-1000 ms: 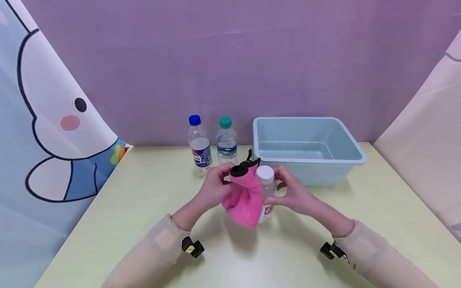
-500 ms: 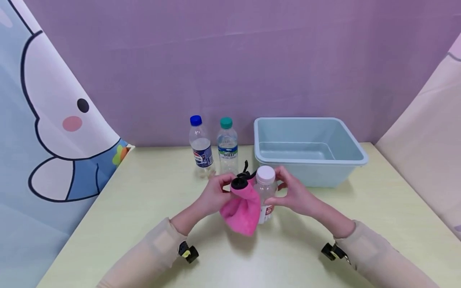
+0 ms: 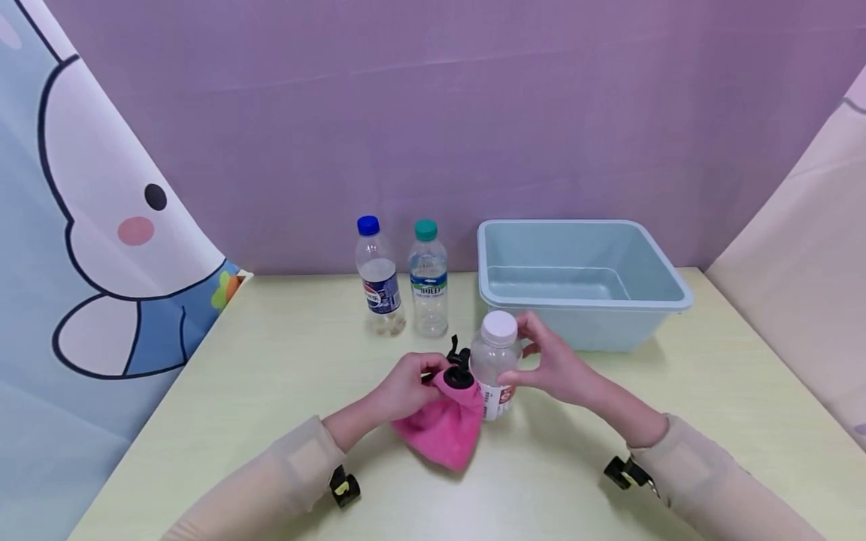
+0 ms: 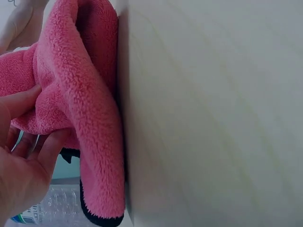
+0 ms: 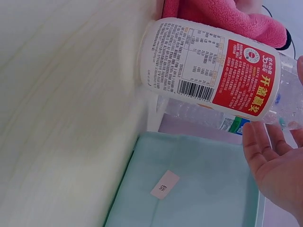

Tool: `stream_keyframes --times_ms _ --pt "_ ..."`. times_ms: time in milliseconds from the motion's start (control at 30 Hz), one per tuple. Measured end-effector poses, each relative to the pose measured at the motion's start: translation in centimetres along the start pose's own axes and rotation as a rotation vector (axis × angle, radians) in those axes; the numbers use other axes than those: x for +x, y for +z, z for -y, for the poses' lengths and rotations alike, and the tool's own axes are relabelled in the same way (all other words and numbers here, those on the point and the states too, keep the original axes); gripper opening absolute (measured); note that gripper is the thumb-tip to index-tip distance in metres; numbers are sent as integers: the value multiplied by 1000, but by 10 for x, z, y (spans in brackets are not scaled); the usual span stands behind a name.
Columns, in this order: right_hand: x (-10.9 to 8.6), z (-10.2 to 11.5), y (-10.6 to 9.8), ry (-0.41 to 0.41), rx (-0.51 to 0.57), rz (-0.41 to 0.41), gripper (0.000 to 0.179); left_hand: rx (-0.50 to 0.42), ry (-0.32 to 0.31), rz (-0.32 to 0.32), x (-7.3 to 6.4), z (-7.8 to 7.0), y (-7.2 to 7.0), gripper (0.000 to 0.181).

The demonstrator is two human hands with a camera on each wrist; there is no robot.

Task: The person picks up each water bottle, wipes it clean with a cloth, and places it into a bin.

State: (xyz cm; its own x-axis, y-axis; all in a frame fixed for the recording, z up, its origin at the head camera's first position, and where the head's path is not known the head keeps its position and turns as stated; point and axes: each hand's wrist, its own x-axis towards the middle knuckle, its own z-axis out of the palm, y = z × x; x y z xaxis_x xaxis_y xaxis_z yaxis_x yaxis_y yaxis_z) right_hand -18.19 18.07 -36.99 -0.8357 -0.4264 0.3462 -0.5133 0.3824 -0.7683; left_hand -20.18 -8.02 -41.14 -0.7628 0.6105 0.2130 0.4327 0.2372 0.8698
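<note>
Bottle (image 3: 492, 359) with white cap (image 3: 500, 324), slightly right of centre in the head view: upright, its base on the bench (image 3: 284, 338), its printed label (image 5: 203, 71) legible in the right wrist view. Cloth (image 3: 443, 437), pink and plush with black trim (image 3: 458, 377): bunched at the bottle's left side, lower centre of the frame; whether the two touch cannot be told for certain.

The right hand (image 3: 555, 364) grips the bottle near its shoulder, thumb in front and fingers round the far side. The left hand (image 3: 409, 387) pinches a fold of the cloth between thumb and fingers.

Points of technique, as judged: the right hand best keeps the bottle steady without squeezing, since thin plastic probably dents. The cloth is best kept flat under the left fingers, pressed lightly along the wall; a loose fold could catch the bottle and tip it.

Behind, at centre, stand a blue-capped bottle (image 3: 381, 293) and a green-capped bottle (image 3: 428, 289), well away from the cloth. The tub (image 3: 588, 327), right of centre, lies close behind the right hand; the elbow and wrist need room beside its rim.
</note>
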Motion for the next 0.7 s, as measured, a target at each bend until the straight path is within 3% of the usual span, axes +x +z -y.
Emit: stream_keyframes --times_ms 200,433,700 --pt "0 0 0 3 5 -5 62 -30 14 -65 1 -7 -1 25" --pt "0 -2 0 -7 2 -8 62 -105 89 -176 11 -24 -8 17" --pt "0 0 0 -11 -2 -6 63 -190 115 -225 21 -48 -16 17"
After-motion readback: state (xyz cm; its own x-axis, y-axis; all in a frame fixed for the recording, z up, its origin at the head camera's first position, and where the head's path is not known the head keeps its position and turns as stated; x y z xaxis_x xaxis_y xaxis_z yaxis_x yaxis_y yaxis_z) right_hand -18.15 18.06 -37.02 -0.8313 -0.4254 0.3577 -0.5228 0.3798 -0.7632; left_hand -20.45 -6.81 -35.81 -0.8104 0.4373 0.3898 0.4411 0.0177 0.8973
